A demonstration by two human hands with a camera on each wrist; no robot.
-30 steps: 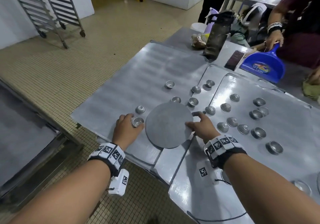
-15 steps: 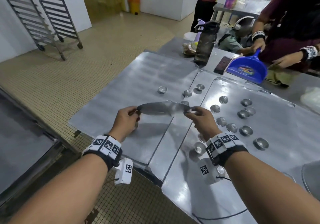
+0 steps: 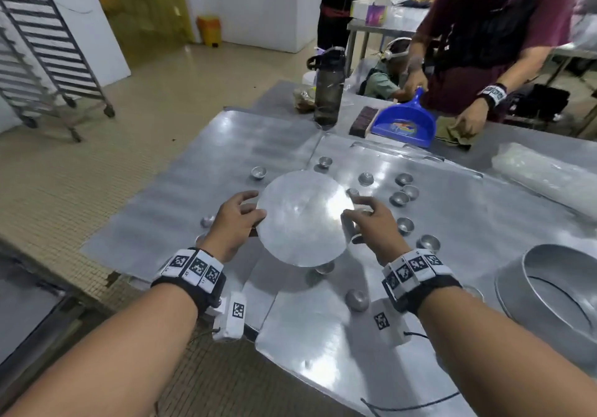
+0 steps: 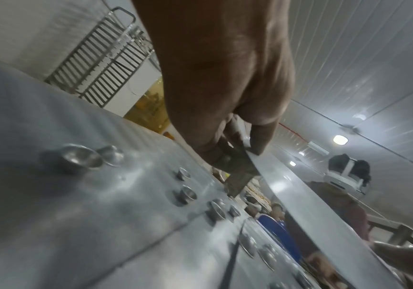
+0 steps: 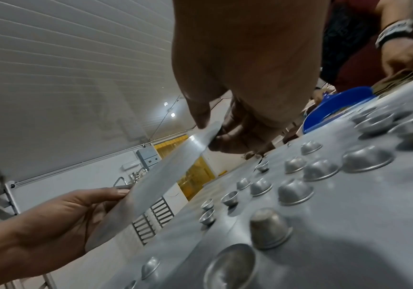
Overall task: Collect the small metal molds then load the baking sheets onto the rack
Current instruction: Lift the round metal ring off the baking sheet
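Note:
A round flat metal disc point(image 3: 303, 218) hangs above the baking sheets point(image 3: 468, 223), held at its two sides. My left hand point(image 3: 240, 215) pinches its left edge, thumb on top, as the left wrist view shows at the disc rim point(image 4: 287, 187). My right hand point(image 3: 365, 219) pinches the right edge point(image 5: 175, 156). Several small metal molds point(image 3: 405, 226) lie scattered on the sheets, some upright, some upside down point(image 5: 269, 228). A few sit under the disc and are partly hidden.
A large round metal pan ring point(image 3: 555, 300) stands at the right edge. A person across the table holds a blue dustpan point(image 3: 403, 124); a dark bottle point(image 3: 328, 90) stands beside it. A wheeled tray rack point(image 3: 42, 51) is on the floor far left.
The disc lay flat on the sheet a second ago. Both hands lifted it, tilted it edge-on, and now hold it with its shiny face turned toward me.

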